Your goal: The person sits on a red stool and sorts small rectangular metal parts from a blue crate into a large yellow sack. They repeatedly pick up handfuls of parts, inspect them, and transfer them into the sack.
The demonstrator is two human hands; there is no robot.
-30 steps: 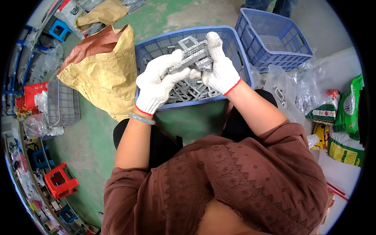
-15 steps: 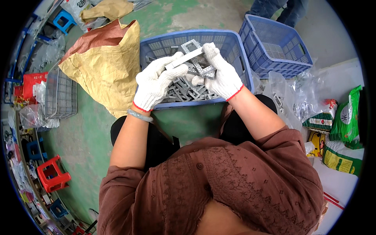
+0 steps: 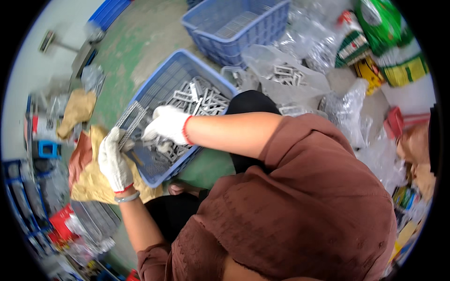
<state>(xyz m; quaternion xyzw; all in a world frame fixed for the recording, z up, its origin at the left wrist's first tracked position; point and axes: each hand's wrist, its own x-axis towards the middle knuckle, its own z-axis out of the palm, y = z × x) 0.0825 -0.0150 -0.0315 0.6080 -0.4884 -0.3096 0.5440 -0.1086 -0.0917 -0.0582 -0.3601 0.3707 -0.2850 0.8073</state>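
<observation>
My left hand [image 3: 114, 161], in a white knitted glove, is closed around the lower end of a grey perforated rectangular frame [image 3: 132, 119]. That frame stands tilted over the left side of a blue plastic basket [image 3: 180, 57]. My right hand [image 3: 168, 124], gloved as well, is over the basket, close to the frame. Its fingers are bent and pressed together; what they hold, if anything, is hidden. Many small grey slotted metal-looking parts [image 3: 204, 96] lie heaped in the basket, partly covered by my right hand and forearm.
Behind the basket stands another blue basket [image 3: 229, 40]. A clear plastic bag [image 3: 300, 89] with similar grey parts lies to the right. The yellow woven sack [image 3: 96, 180] leans at the basket's left. A grey crate [image 3: 96, 218] is at lower left.
The view has turned, so the basket appears tilted. The light bar held between both hands is no longer seen there. My left hand now grips the frame; my right hand is lower, over the parts.
</observation>
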